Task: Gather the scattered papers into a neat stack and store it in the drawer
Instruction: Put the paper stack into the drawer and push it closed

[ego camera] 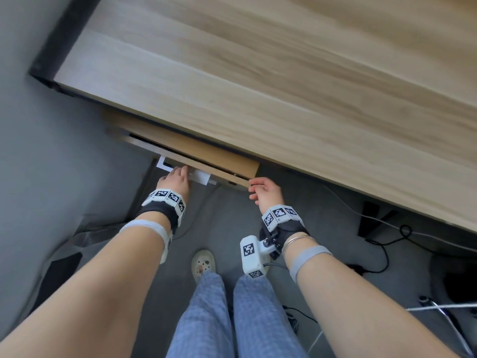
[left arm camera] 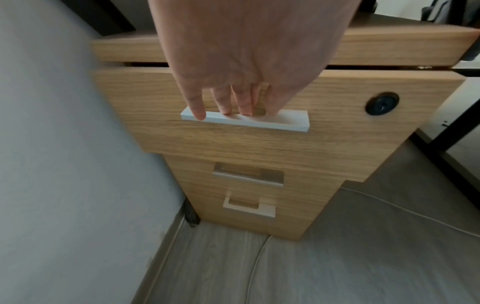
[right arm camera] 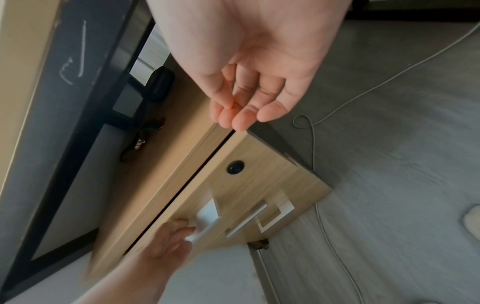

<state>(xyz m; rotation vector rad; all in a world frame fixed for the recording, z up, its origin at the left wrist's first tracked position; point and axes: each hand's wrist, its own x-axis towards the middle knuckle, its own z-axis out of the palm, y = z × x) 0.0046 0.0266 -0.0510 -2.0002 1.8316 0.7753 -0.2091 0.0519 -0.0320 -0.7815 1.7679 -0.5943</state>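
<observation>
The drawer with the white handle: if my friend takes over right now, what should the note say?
Left hand: fingers hooked in the white handle of the top drawer.
Right hand: relaxed, holding nothing, fingertips at the drawer's top corner.
Drawer: out by only a narrow gap.
Papers: none in view; the desktop looks bare, and the drawer's inside is hidden.
Done: cannot tell whether the papers are stored.
Left: check that, then shut the drawer.

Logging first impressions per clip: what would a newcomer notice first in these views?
The left hand, its fingers tucked into the white bar handle of the top oak-veneer drawer, which stands slightly ajar under the pale wooden desk. The right hand hovers loosely curled at the drawer's right corner, holding nothing; no papers show.
</observation>
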